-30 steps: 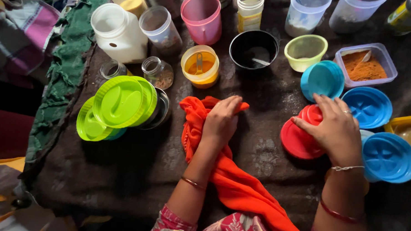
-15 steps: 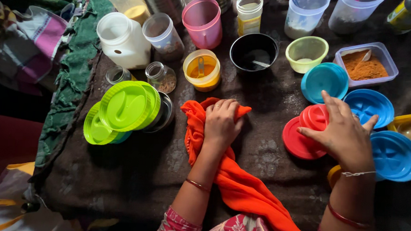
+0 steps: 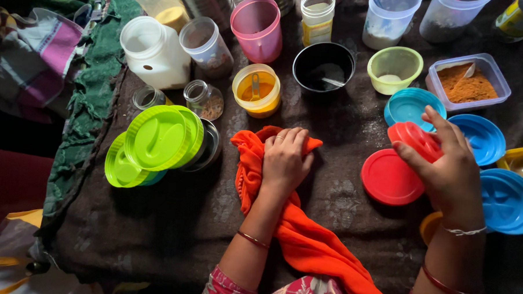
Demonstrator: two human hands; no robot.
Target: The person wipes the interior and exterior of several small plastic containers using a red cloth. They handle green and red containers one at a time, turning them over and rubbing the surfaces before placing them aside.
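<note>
From the head view, the change I see is in my right hand (image 3: 446, 171): a second ago it lay flat over the stacked red lids, and now its fingers are curled around the upper red lid (image 3: 415, 139) and have tipped it up off the lower red lid (image 3: 389, 177), which lies flat on the table (image 3: 171, 231) at about 8 o'clock from the hand. So I judge the top lid is coming free of the stack, and the one beneath is exposed.

My left hand (image 3: 284, 162) has barely shifted. It is closed loosely over a bunched fold of the orange cloth (image 3: 310, 247), pressing it down on the table at centre, with the rest of the cloth trailing toward 5 o'clock.

Around the right hand, blue lids (image 3: 482, 137) sit at 1 and 4 o'clock. The green lids (image 3: 157, 137) lie at 9 o'clock from the left hand, and a yellow cup (image 3: 256, 90) at 12 o'clock from it.
</note>
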